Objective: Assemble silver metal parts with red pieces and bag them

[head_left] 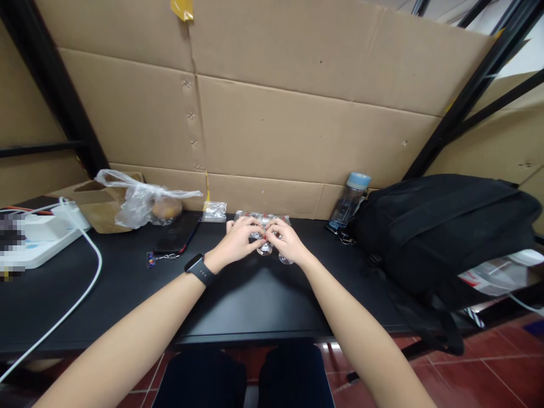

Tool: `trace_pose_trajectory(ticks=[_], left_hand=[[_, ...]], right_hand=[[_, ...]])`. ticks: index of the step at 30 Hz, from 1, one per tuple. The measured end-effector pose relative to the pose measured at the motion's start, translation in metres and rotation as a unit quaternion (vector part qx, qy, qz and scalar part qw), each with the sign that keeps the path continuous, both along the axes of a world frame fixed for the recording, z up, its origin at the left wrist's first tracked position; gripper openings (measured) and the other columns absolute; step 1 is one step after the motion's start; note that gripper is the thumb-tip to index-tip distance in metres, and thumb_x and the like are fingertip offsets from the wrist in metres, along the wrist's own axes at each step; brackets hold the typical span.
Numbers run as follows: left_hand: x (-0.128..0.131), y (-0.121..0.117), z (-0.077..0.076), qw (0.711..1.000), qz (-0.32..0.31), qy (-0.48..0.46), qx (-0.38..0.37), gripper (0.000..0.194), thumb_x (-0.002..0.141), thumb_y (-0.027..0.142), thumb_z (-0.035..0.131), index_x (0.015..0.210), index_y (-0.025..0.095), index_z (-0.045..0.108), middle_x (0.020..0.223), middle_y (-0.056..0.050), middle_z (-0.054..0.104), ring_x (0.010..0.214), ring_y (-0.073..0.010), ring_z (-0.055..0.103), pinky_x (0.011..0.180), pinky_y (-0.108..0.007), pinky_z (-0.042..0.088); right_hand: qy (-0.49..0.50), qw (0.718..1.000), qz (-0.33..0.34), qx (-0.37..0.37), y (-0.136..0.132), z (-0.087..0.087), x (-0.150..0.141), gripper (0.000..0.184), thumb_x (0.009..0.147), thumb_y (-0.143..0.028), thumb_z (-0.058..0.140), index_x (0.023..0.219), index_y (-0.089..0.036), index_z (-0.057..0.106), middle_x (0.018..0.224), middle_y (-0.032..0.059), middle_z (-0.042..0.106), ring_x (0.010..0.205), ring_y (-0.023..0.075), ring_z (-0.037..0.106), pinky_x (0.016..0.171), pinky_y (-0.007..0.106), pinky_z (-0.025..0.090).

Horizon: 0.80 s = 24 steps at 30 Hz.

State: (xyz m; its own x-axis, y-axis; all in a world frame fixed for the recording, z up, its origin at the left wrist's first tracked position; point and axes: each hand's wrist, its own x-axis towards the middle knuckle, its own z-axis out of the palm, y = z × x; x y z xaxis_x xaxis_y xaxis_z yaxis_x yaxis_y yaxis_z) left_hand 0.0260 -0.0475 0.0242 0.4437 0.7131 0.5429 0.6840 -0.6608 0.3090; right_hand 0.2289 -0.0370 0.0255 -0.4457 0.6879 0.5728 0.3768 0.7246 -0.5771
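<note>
At the far middle of the black table sits a group of small clear, shiny pieces with red spots. One of them, a clear piece with a round base, is between my two hands. My left hand, with a dark watch on its wrist, has its fingers bent and its thumb against this piece. From the other side, my right hand pinches at the same piece, its fingertips close to the left ones. A second round clear base shows below my right hand. The fingers hide much of the group, and its exact kind is unclear.
Left of my hands lie a small clear packet, a dark phone with a strap and a plastic bag. A power strip trails a white cable. On the right stand a bottle and a black backpack. Cardboard walls the back.
</note>
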Motion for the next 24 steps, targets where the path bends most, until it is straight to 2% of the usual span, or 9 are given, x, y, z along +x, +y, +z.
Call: trace_pose_trajectory(ticks=[3,6,8,10,13,15,18,21,24], left_hand=[[-0.002,0.000,0.001,1.000,-0.005,0.018,0.002,0.018,0.095,0.042,0.060,0.098,0.029,0.072,0.117,-0.003,0.068,0.114,-0.0263,0.053,0.089,-0.041,0.031],[-0.004,0.002,0.001,0.999,0.001,0.041,0.014,0.019,0.095,0.041,0.060,0.094,0.026,0.071,0.110,-0.004,0.069,0.111,-0.0269,0.053,0.090,-0.041,0.031],[-0.006,0.003,0.001,0.999,0.008,0.048,0.017,0.019,0.094,0.039,0.059,0.093,0.025,0.071,0.106,-0.005,0.070,0.109,-0.0272,0.054,0.091,-0.041,0.031],[-0.007,0.004,0.001,0.998,0.014,0.052,0.014,0.017,0.094,0.036,0.058,0.091,0.025,0.070,0.102,-0.006,0.070,0.105,-0.0270,0.056,0.090,-0.041,0.032],[-0.009,0.005,0.002,0.998,0.020,0.055,0.004,0.015,0.093,0.032,0.058,0.088,0.025,0.070,0.095,-0.005,0.072,0.098,-0.0268,0.060,0.089,-0.041,0.031],[-0.011,0.006,0.003,0.998,0.023,0.052,-0.004,0.015,0.092,0.031,0.058,0.087,0.025,0.070,0.092,-0.005,0.073,0.096,-0.0267,0.061,0.089,-0.041,0.031],[-0.013,0.008,0.004,0.998,0.029,0.049,-0.013,0.014,0.092,0.031,0.058,0.088,0.026,0.070,0.091,-0.004,0.074,0.094,-0.0263,0.062,0.090,-0.041,0.030],[-0.016,0.010,0.003,0.998,0.040,0.052,-0.017,0.014,0.091,0.032,0.058,0.087,0.026,0.069,0.091,-0.003,0.075,0.094,-0.0264,0.064,0.092,-0.041,0.030],[-0.017,0.012,0.003,0.997,0.049,0.044,-0.028,0.015,0.092,0.034,0.057,0.090,0.025,0.070,0.093,-0.003,0.076,0.095,-0.0269,0.065,0.093,-0.042,0.032]], right_hand=[[-0.008,1.000,-0.007,-0.004,0.000,0.002,0.001,0.024,0.099,-0.029,0.053,0.084,-0.019,0.067,0.096,0.0044,0.064,0.093,0.0178,0.060,0.091,0.033,0.045],[-0.049,0.998,-0.042,-0.007,0.003,-0.003,0.005,0.012,0.094,-0.022,0.057,0.100,-0.019,0.067,0.097,0.0041,0.066,0.088,0.0177,0.059,0.086,0.032,0.046],[-0.102,0.994,-0.046,-0.003,0.007,-0.010,0.008,0.025,0.086,-0.018,0.066,0.110,-0.019,0.067,0.104,0.0059,0.067,0.091,0.0191,0.060,0.087,0.033,0.046],[-0.152,0.988,-0.031,-0.003,0.011,-0.018,0.011,0.026,0.081,-0.018,0.072,0.107,-0.019,0.070,0.103,0.0067,0.068,0.092,0.0204,0.060,0.085,0.033,0.046],[-0.184,0.983,-0.006,-0.030,0.015,-0.027,0.012,0.010,0.081,-0.021,0.074,0.090,-0.019,0.074,0.085,0.0027,0.069,0.078,0.0171,0.060,0.074,0.028,0.045],[-0.179,0.982,-0.009,-0.051,0.015,-0.029,0.011,0.006,0.081,-0.018,0.074,0.086,-0.021,0.075,0.077,-0.0004,0.068,0.068,0.0138,0.059,0.067,0.025,0.042],[-0.172,0.983,-0.030,-0.063,0.014,-0.026,0.012,0.010,0.080,-0.015,0.072,0.083,-0.023,0.077,0.072,-0.0023,0.070,0.062,0.0121,0.058,0.062,0.023,0.039],[-0.143,0.986,-0.046,-0.066,0.013,-0.019,0.013,0.009,0.082,-0.018,0.070,0.082,-0.023,0.078,0.070,-0.0015,0.072,0.062,0.0129,0.059,0.063,0.024,0.041],[-0.041,0.993,-0.079,-0.073,0.013,-0.009,0.015,0.009,0.084,-0.025,0.069,0.085,-0.020,0.077,0.078,0.0015,0.075,0.069,0.0153,0.064,0.070,0.027,0.047]])
